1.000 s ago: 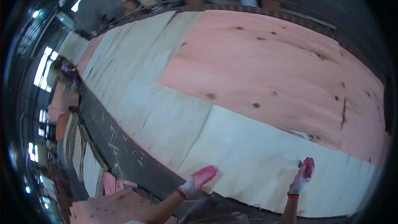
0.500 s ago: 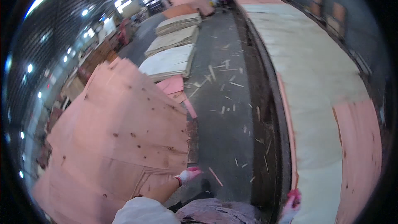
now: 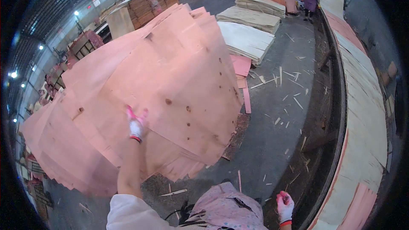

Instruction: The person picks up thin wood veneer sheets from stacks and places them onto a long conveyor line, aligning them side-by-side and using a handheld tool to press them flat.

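Note:
My left hand (image 3: 136, 124), in a white glove with pink fingertips, reaches out over a large pile of pink wood veneer sheets (image 3: 170, 76). Its fingers are spread, and it is over or on the top sheet; touch is hard to tell. Dark knots dot the sheets, whose edges fan out unevenly. Low at the right, my right hand (image 3: 285, 207), gloved the same way, hangs between my apron (image 3: 226, 206) and a long bench. Its fingers are curled in, with nothing visible in them.
Along the right runs the long bench, covered with pale veneer (image 3: 362, 98); a pink sheet (image 3: 360, 208) lies at its near end. Stacks of pale veneer (image 3: 245, 42) stand beyond the pink pile. Wood scraps (image 3: 281, 76) litter the floor (image 3: 264, 132). A person (image 3: 310, 1) in a purple apron stands far off.
The view has turned left toward the pink pile. My left hand has moved from beside its near edge out over the top, fingers spreading. My right hand has come away from the bench edge.

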